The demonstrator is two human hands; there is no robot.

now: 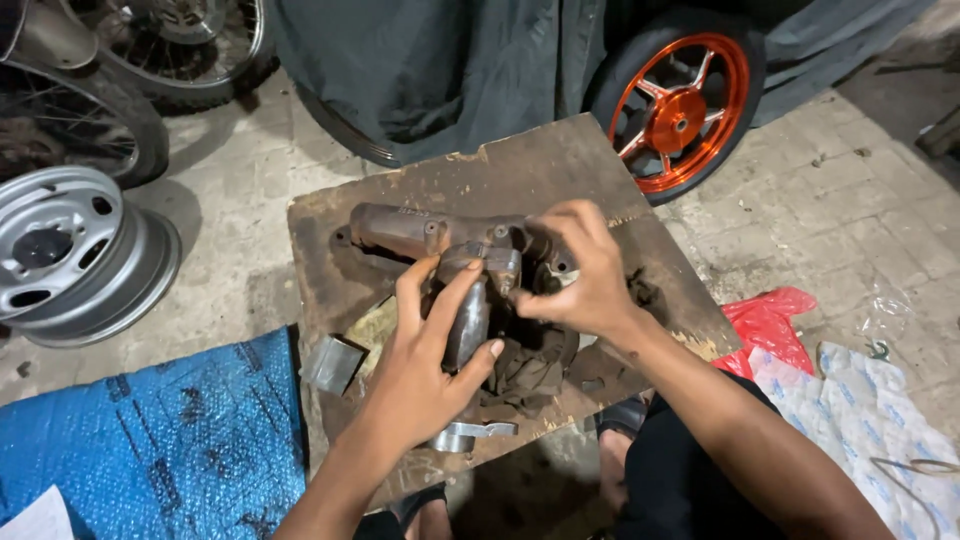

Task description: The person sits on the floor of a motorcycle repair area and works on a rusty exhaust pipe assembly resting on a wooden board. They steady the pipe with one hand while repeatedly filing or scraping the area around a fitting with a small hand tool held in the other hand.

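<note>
Nearest, the left hand (425, 375) wraps its fingers around the lower arm of a rusty metal casting (465, 270), gripping it. Just beyond, the right hand (585, 275) pinches the casting's upper middle. The casting rests on a worn wooden board (540, 165) on the paved floor. Farther off stand an orange wheel (680, 105) and a grey steel rim (75, 255).

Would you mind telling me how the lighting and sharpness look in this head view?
Head view: light falls brightest on the left hand, right hand and wooden board; the rusty metal part is sharp, without glare; the corners dim toward the orange wheel; the edges bend slightly.
</note>
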